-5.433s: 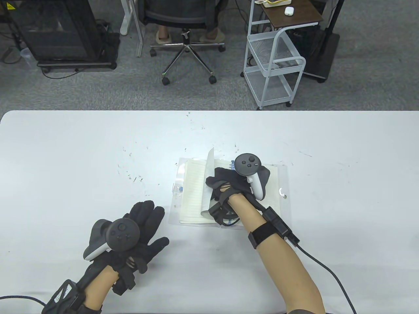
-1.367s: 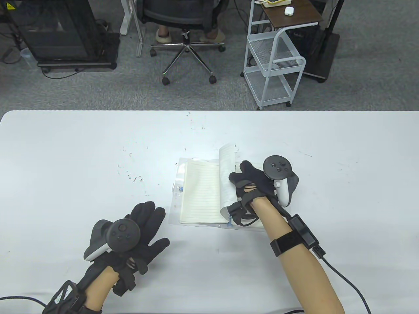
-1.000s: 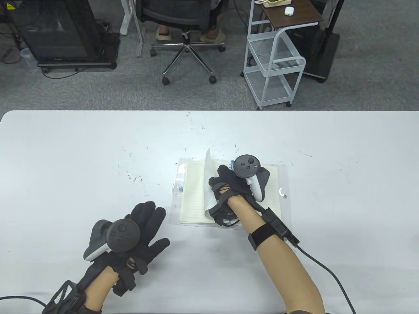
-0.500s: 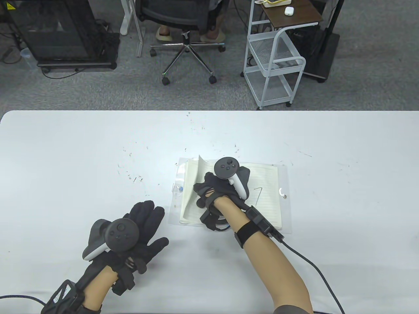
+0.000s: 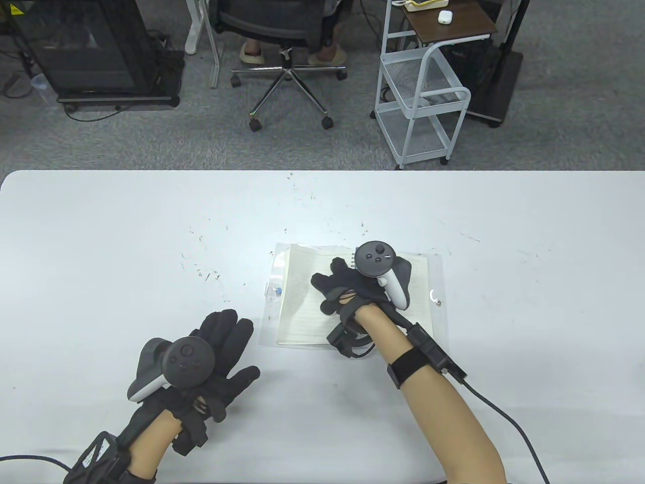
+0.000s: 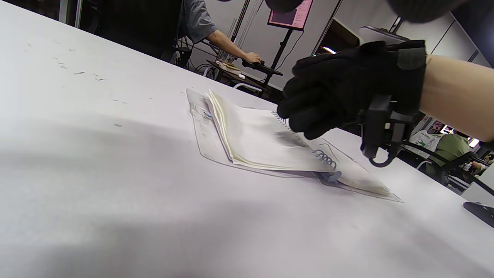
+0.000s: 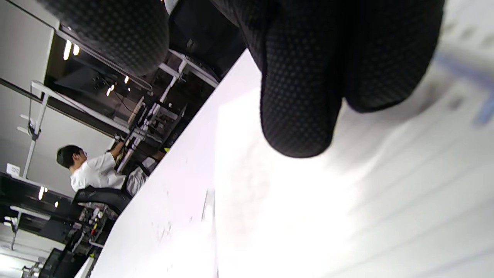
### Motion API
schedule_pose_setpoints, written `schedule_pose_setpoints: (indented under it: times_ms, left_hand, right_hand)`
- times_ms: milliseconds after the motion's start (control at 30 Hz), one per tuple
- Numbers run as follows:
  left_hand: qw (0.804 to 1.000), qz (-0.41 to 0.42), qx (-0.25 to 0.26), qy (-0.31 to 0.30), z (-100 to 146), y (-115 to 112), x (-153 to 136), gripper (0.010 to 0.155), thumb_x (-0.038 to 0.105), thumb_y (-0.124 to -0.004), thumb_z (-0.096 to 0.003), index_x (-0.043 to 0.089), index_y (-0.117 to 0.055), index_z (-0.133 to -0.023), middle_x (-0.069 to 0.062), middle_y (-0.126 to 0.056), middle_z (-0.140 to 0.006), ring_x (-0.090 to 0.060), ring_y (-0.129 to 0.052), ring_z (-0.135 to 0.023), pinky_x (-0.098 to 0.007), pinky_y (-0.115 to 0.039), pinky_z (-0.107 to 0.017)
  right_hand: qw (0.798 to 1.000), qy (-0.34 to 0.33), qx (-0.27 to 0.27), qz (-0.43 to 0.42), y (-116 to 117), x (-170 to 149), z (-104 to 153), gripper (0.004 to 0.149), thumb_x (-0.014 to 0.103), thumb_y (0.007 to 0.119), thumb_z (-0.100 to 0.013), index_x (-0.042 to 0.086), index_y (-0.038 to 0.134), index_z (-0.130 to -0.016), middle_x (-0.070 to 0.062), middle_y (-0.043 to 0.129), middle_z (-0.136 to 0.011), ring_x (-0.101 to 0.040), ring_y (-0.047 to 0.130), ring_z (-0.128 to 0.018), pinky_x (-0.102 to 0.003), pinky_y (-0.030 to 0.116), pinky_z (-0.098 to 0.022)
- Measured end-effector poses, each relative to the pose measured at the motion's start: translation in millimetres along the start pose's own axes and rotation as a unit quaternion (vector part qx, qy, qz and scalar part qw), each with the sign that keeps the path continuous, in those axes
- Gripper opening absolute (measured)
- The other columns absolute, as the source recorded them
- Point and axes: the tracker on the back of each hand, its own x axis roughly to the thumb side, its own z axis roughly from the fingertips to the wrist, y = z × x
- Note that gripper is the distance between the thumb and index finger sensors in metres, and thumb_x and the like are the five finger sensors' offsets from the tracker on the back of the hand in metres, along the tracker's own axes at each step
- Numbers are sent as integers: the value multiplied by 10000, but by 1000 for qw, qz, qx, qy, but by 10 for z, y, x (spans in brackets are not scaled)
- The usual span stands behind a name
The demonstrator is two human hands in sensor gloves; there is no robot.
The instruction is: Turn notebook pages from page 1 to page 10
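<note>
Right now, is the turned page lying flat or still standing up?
Flat. In the table view the page lies level on the notebook's left stack; the left wrist view shows no raised sheet. The right hand hovers over it.

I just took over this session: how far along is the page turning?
Several leaves already lie flat on the left side of the notebook. The right hand hovers over the spiral, holding no page. The left hand rests on the table. No page number shows, so the remaining count is unclear.
</note>
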Motion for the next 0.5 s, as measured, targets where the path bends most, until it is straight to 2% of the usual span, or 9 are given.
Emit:
schedule_pose_setpoints:
  times_ms: [133, 300, 400, 500]
  left_hand:
    - [1000, -2, -3, 0, -4, -7, 7, 861, 685, -634, -446, 239, -373, -1136, -133, -237, -1180, -494, -234, -1126, -710, -344, -732]
    - [1000, -2, -4, 3, -4, -15, 14, 861, 686, -633, -446, 240, -374, -1135, -132, -236, -1180, -492, -235, -1127, -709, -344, -732]
    - [1000, -1, -6, 6, -6, -18, 12, 862, 686, -633, -446, 239, -371, -1136, -132, -235, -1180, -492, -233, -1127, -709, -343, -732]
    - [1000, -1, -8, 7, -8, -21, 15, 862, 686, -633, -446, 239, -372, -1135, -131, -235, -1180, -491, -233, -1127, -709, -344, -732]
  right_hand:
    - [1000, 0, -28, 1, -285, -149, 101, 825, 533, 737, -517, 38, 268, -981, -329, 621, -931, -388, 998, -614, -567, 805, -451]
    - [998, 3, -69, 6, -559, -354, 217, 856, 576, 727, -518, 61, 232, -990, -346, 524, -973, -495, 855, -740, -639, 720, -503]
    - [994, 3, -108, 28, -675, -458, 248, 850, 573, 739, -510, 62, 261, -991, -345, 538, -969, -506, 841, -745, -634, 734, -489]
    - [991, 12, -110, 70, -762, -535, 275, 865, 608, 725, -511, 75, 247, -997, -337, 509, -988, -531, 775, -784, -622, 736, -492]
